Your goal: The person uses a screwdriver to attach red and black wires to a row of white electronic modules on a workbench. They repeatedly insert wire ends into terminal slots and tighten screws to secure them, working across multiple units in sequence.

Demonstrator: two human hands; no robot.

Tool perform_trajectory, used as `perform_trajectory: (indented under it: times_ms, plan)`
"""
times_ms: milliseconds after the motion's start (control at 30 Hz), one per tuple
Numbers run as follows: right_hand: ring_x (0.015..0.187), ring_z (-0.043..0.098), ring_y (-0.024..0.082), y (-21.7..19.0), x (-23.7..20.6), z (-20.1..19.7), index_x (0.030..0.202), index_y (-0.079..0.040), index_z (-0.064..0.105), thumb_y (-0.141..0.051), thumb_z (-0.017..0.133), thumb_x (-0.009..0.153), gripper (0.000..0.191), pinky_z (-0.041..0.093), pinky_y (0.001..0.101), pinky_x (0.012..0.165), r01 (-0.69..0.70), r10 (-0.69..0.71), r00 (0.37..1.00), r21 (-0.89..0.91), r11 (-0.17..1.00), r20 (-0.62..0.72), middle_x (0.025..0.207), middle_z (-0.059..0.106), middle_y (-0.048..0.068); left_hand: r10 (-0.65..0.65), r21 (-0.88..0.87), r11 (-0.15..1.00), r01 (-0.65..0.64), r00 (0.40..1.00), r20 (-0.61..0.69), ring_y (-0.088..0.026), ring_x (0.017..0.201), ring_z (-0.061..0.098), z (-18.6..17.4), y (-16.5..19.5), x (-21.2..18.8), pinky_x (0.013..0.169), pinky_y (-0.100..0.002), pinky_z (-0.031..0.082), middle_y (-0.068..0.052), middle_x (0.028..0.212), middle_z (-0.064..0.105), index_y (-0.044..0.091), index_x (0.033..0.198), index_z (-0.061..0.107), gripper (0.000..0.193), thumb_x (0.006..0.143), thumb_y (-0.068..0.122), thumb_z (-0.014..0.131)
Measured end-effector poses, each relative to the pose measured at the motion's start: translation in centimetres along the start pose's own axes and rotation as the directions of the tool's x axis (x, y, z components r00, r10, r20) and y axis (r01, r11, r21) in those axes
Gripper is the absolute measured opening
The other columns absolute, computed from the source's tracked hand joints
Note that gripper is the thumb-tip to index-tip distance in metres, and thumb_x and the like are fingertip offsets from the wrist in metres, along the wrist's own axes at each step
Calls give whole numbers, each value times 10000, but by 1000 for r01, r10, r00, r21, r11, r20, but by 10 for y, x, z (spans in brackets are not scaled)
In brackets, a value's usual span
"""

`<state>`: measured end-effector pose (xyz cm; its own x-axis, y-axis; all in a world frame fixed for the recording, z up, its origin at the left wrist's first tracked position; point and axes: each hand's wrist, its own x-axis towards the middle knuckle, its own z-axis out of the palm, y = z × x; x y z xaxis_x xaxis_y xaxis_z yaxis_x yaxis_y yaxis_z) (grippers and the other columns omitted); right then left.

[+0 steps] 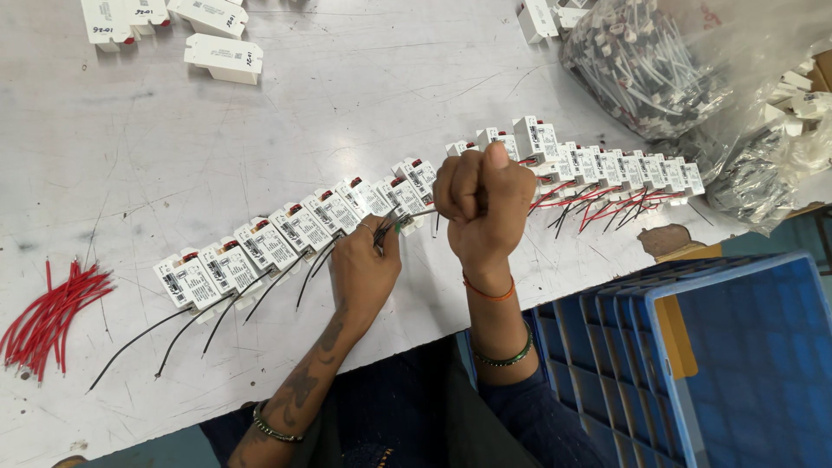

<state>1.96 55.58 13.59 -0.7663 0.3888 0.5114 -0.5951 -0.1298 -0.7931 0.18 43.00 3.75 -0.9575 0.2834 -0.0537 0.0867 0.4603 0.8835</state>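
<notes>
A long row of small white rectangular modules (286, 230) with red tabs runs diagonally across the white table (260, 113). Black wires (173, 334) trail from the left ones, red and black wires (598, 208) from the right ones. My left hand (364, 269) pinches black wires at a module near the row's middle. My right hand (485, 204) is a closed fist around a thin tool whose tip points toward my left fingers; most of the tool is hidden in the fist.
A bundle of loose red wires (48, 316) lies at the table's left edge. Larger white housings (221, 56) sit at the top left. Clear plastic bags of wired parts (650, 61) fill the top right. Stacked blue crates (693, 364) stand at the lower right.
</notes>
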Motion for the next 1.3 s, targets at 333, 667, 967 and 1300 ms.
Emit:
perform_trajectory:
  times_ms: [333, 667, 967, 1300]
  plan:
    - [426, 278, 113, 4, 2, -6, 639, -84, 277, -278, 418, 1152, 566, 197, 271, 411, -27, 27, 999, -7, 1000, 31, 561, 256, 13, 63, 7, 998, -63, 997, -38, -265, 461, 611, 14, -3, 8, 488, -405, 465, -109, 548, 619, 34, 903, 710, 141, 936, 167, 677]
    - [460, 274, 110, 8, 4, -2, 661, -83, 276, -254, 405, 1149, 532, 190, 275, 422, 21, -21, 1000, -3, 1000, -21, 582, 267, 12, 95, 30, 995, -94, 994, -53, -206, 457, 628, -49, 6, -33, 454, -364, 468, -113, 624, 684, 64, 1107, 735, 196, 942, 102, 636]
    - [505, 271, 120, 22, 17, -1, 660, -83, 281, -231, 397, 1151, 527, 192, 301, 457, 44, -43, 999, 63, 997, -17, 589, 280, 17, 60, -389, 921, -36, 997, 49, -78, 496, 588, -48, 13, -44, 439, -241, 426, -54, 677, 724, 19, 1170, 636, 217, 968, 64, 571]
    - [480, 251, 110, -8, 25, -45, 620, -108, 239, -287, 364, 1141, 565, 186, 292, 432, 127, -138, 978, -82, 988, -153, 560, 243, 3, 127, -290, 952, -97, 988, 88, -108, 473, 545, 25, 3, 4, 475, -289, 418, -26, 938, 802, 17, 1059, 581, 117, 998, 100, 527]
